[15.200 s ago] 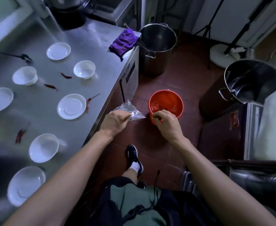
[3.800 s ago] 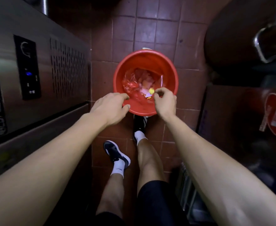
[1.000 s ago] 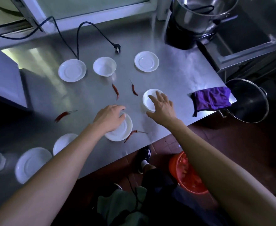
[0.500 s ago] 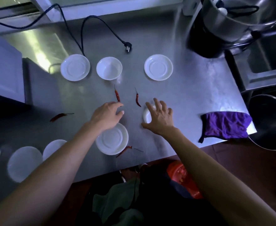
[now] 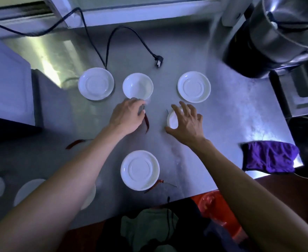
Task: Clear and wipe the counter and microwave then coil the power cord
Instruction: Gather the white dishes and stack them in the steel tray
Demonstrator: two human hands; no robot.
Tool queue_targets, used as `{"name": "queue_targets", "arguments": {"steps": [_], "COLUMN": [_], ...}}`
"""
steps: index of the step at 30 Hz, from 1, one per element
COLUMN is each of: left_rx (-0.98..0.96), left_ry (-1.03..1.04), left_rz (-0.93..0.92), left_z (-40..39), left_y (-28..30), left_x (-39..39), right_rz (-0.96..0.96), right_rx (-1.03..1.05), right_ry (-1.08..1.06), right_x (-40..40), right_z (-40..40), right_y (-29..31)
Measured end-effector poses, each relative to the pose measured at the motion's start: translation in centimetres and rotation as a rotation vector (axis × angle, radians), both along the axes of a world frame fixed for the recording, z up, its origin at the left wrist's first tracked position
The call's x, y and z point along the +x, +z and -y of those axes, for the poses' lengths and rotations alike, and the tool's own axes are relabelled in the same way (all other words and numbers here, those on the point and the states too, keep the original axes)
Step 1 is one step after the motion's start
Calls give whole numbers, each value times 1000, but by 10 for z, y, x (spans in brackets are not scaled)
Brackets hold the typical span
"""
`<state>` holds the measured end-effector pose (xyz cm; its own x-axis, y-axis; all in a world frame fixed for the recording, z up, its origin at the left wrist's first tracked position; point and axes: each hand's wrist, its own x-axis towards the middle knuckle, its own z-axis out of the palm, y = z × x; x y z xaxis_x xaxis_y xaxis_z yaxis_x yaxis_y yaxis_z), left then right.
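On the steel counter (image 5: 231, 110) my left hand (image 5: 126, 118) is pinched shut on the stem end of a red chilli (image 5: 147, 123), whose tip still rests on the surface. My right hand (image 5: 187, 121) hovers with fingers spread over a small white bowl (image 5: 171, 120); a thin stem pokes out beside its fingertips. Two more chillies lie loose, one at the left (image 5: 77, 143) and one by the front saucer (image 5: 156, 184). The black power cord ends in a plug (image 5: 157, 61) at the back. A purple cloth (image 5: 269, 157) lies at the counter's right corner. The white microwave (image 5: 6, 82) stands at the left.
White saucers (image 5: 96, 84) (image 5: 194, 86) (image 5: 140, 170) and a bowl (image 5: 137, 85) ring my hands; more dishes sit at the lower left (image 5: 29, 190). A large steel pot (image 5: 277, 33) stands at the back right. An orange bucket (image 5: 208, 202) is on the floor below the counter edge.
My left hand reached forward and closed on the chilli near the back bowl. My right hand stayed over the small bowl. The view moved closer over the counter.
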<state>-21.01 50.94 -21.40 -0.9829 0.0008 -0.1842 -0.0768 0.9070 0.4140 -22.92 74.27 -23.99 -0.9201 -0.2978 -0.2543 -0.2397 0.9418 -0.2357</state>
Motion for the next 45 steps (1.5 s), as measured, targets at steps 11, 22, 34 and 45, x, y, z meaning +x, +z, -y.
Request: {"name": "queue_targets", "arguments": {"steps": [11,22,34,45], "left_rx": [-195,-182,-207,-258], "left_ry": [-144,-110,97,422], "left_rz": [75,119,62,74], "left_z": [20,17,13,21], "left_y": [-26,-30,25,45], "left_x": [-88,-85,26,194], "right_rz": [-39,-50,-87,-70], "right_rx": [37,22,-99,-191], "right_ry": [-72,-93,102,438], "right_x": [-32,-19,6,82], "right_z": [32,30,30,69], "right_y": [-9,-2,33,56]}}
